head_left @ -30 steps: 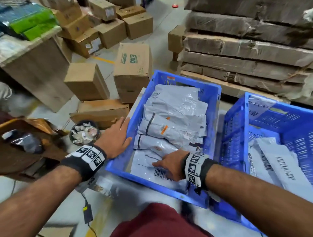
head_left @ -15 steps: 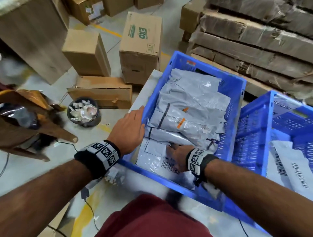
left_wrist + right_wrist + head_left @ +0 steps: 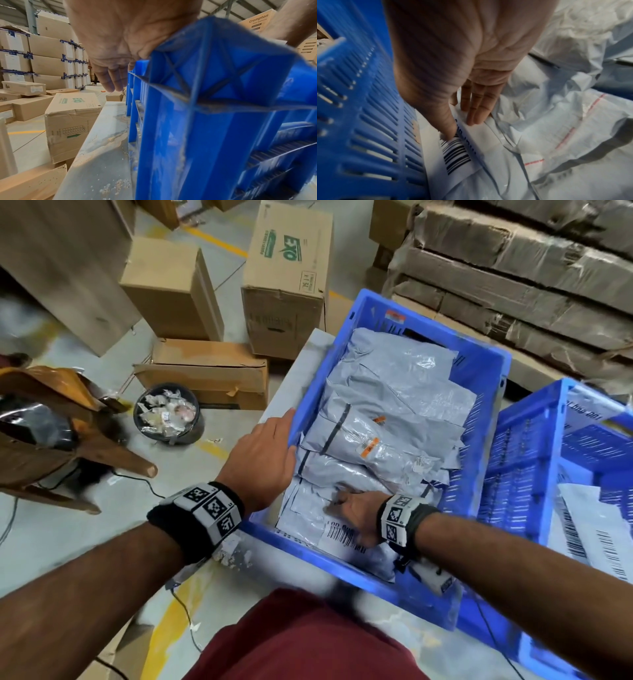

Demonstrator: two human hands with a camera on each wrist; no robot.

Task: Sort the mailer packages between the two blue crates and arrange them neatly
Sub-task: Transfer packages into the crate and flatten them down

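The left blue crate (image 3: 479, 354) holds a row of overlapping grey mailers (image 3: 394, 392). My left hand (image 3: 270, 446) rests on its left rim, fingers straight along the outside wall, as the left wrist view shows of the hand (image 3: 109, 47) and the crate (image 3: 214, 121). My right hand (image 3: 342, 501) is inside at the near end. In the right wrist view it (image 3: 462, 128) pinches the edge of the barcode-labelled mailer (image 3: 457, 155) between thumb and fingers, close to the crate wall (image 3: 359, 121). The right blue crate (image 3: 534, 412) holds white mailers (image 3: 589, 525).
Both crates sit on a grey table (image 3: 301, 361). On the floor to the left stand cardboard boxes (image 3: 284, 278), a round bin of scraps (image 3: 168, 414) and a brown wooden stool (image 3: 68, 440). Flattened cardboard stacks (image 3: 513, 268) rise behind the crates.
My view has dropped closer to the left crate. The left hand has slid onto the crate's left rim. The right hand went from lying flat on the labelled mailer to pinching its edge.
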